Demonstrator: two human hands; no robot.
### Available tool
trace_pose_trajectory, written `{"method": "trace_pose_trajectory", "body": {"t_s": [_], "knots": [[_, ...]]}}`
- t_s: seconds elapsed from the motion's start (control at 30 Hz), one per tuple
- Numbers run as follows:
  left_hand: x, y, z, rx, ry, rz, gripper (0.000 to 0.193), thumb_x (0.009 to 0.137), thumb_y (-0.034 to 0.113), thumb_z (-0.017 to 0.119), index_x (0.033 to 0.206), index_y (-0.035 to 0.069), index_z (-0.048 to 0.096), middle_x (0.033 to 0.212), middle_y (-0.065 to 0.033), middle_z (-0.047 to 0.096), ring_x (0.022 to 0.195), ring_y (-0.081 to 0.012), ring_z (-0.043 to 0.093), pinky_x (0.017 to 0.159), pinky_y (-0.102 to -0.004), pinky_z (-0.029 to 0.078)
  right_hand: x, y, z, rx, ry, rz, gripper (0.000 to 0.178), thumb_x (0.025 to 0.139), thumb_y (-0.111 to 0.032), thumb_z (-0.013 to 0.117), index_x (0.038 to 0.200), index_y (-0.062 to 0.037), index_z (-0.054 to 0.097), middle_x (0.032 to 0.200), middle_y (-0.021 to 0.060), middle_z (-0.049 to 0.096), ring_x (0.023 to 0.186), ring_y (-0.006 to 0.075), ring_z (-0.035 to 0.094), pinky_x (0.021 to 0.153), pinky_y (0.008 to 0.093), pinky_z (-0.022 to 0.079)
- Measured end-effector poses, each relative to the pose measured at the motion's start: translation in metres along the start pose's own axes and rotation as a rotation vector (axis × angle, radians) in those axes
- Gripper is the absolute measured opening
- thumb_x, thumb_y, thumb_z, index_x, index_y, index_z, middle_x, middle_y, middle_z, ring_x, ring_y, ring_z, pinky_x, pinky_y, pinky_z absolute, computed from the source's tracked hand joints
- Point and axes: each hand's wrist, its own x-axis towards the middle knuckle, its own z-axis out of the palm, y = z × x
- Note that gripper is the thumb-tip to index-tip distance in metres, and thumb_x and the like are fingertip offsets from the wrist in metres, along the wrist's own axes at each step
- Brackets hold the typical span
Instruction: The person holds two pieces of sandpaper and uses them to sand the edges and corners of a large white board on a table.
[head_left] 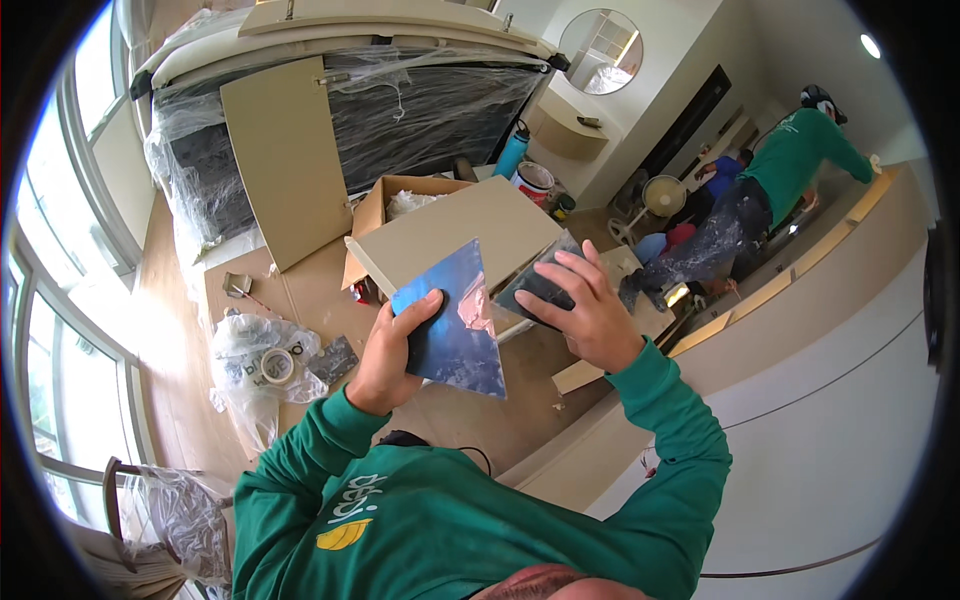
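Note:
My left hand [388,352] grips a flat metal putty plate [455,352], thumb on its upper face. A smear of pink putty [476,306] lies toward the plate's right edge. In my right hand [600,318] is a dark, flat putty spreader [540,284], its fingers over the top and its thumb along the near side. The spreader is tilted beside the plate, with a small gap between them. Both tools are in the air in front of my chest.
Behind my hands a beige panel [440,235] lies over an open cardboard box [368,212]. Another panel [285,160] leans against plastic-wrapped furniture. At left are a plastic bag [240,352] and a tape roll [277,366]. A person in green [795,165] leans over a ledge at right.

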Motion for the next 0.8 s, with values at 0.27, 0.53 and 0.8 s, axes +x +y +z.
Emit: {"method": "trace_pose_trajectory", "body": {"t_s": [0.27, 0.53, 0.8], "knots": [[0.052, -0.070, 0.022, -0.002, 0.245, 0.346, 0.035, 0.099, 0.028, 0.063, 0.119, -0.001, 0.058, 0.106, -0.0085, 0.066, 0.089, -0.0185, 0.070, 0.076, -0.0340, 0.059, -0.026, -0.048, 0.027, 1.151, 0.903, 0.749, 0.043, 0.103, -0.013, 0.039, 0.144, 0.0029, 0.039, 0.129, 0.0147, 0.054, 0.114, 0.0196, 0.054, 0.098, 0.0326, 0.045], [0.045, -0.097, 0.050, 0.078, 0.250, 0.444, 0.033, 0.099, 0.024, 0.063, 0.121, 0.000, 0.058, 0.110, -0.0072, 0.066, 0.092, -0.0157, 0.068, 0.079, -0.0311, 0.057, -0.051, -0.040, 0.002, 1.062, 0.558, 0.564, 0.044, 0.100, -0.006, 0.046, 0.141, 0.0083, 0.042, 0.127, 0.0217, 0.058, 0.115, 0.0266, 0.058, 0.100, 0.0356, 0.044], [0.046, -0.116, 0.061, 0.070, 0.267, 0.480, 0.033, 0.098, 0.020, 0.064, 0.120, -0.004, 0.059, 0.109, -0.0092, 0.067, 0.089, -0.0166, 0.069, 0.078, -0.0317, 0.058, -0.064, -0.020, 0.002, 1.134, 0.383, 0.543, 0.042, 0.101, -0.008, 0.047, 0.139, 0.0072, 0.043, 0.128, 0.0225, 0.056, 0.116, 0.0325, 0.057, 0.101, 0.0367, 0.043]]}}
